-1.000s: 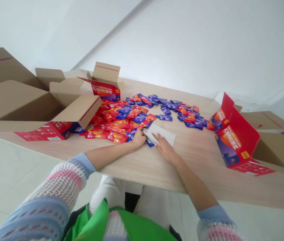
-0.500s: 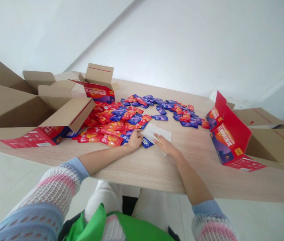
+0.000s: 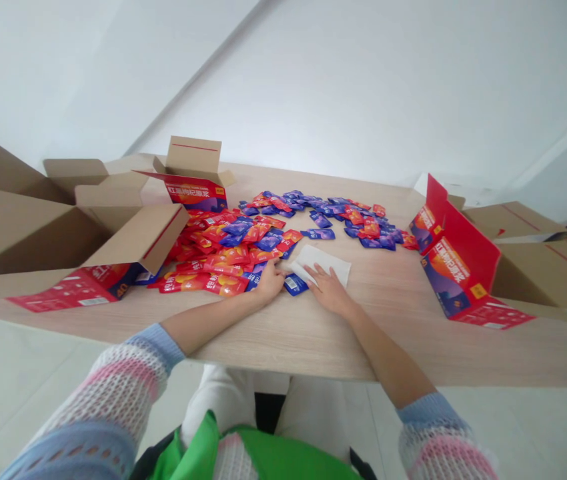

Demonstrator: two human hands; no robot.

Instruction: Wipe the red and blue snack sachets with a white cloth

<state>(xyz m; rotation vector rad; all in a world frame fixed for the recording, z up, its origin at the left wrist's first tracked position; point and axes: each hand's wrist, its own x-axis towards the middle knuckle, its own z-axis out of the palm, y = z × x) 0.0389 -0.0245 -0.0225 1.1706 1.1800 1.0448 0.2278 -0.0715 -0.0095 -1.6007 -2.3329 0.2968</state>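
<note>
white sheet (image 3: 324, 257): lying under the right hand (image 3: 330, 291), which is resting flat, gripping nothing. blue sachet (image 3: 295, 285): lying between both hands. left hand (image 3: 270, 284): touching the table (image 3: 268, 340); bent fingertips are hiding, grip cannot be told. large carton (image 3: 13, 228): running out of view, showing "40". rear carton (image 3: 196, 194): reading "枸杞原浆".

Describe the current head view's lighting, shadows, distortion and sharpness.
Head view: fairly even light on the wall; head view: shadow inside the large left carton; head view: near edge of the table bows, lens-like; head view: fine print on the sachets too soft to read.
</note>
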